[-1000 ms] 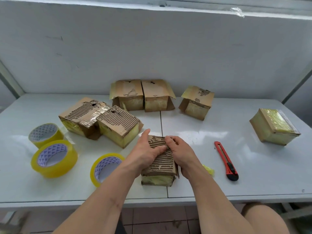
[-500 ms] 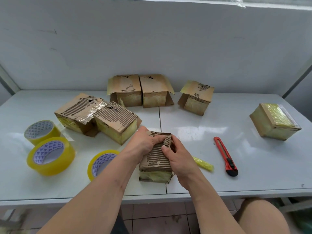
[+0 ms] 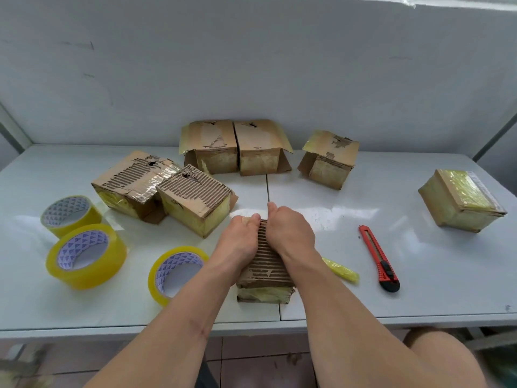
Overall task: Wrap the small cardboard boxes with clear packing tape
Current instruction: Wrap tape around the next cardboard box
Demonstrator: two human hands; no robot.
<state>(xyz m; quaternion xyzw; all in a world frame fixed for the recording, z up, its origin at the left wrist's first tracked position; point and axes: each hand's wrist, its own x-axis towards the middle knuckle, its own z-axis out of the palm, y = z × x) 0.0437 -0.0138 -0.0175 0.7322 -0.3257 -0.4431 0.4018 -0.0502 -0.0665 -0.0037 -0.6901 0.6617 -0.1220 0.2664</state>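
A: We are looking down at the white surface (image 3: pixel 391 289), and it is carrying everything. What are we seeing beyond our hands?

B: We are seeing a torn double box (image 3: pixel 236 147) sitting farthest beyond them, near the wall. Two worn boxes (image 3: pixel 134 183) (image 3: pixel 195 207) are lying just beyond and to the side of our left hand (image 3: pixel 240 239), touching each other.

A: And off to the other side?

B: Another open box (image 3: pixel 330 161) is resting beyond our right hand (image 3: pixel 291 233), and a taped box (image 3: pixel 461 201) is sitting well apart from that hand, further out.

A: What are we holding?

B: We are gripping the stripped box (image 3: pixel 265 270) between both hands, near the front edge. Our left hand is curling over its far left corner, and our right hand is curling over its far right corner, thumbs nearly meeting on top.

A: And the smaller things?

B: Three yellow tape rolls (image 3: pixel 86 254) (image 3: pixel 176 273) (image 3: pixel 68 215) are standing out past our left hand. A red utility knife (image 3: pixel 379 259) is lying out past our right hand, and a crumpled yellow tape scrap (image 3: pixel 341 273) is lying between the knife and our right wrist.
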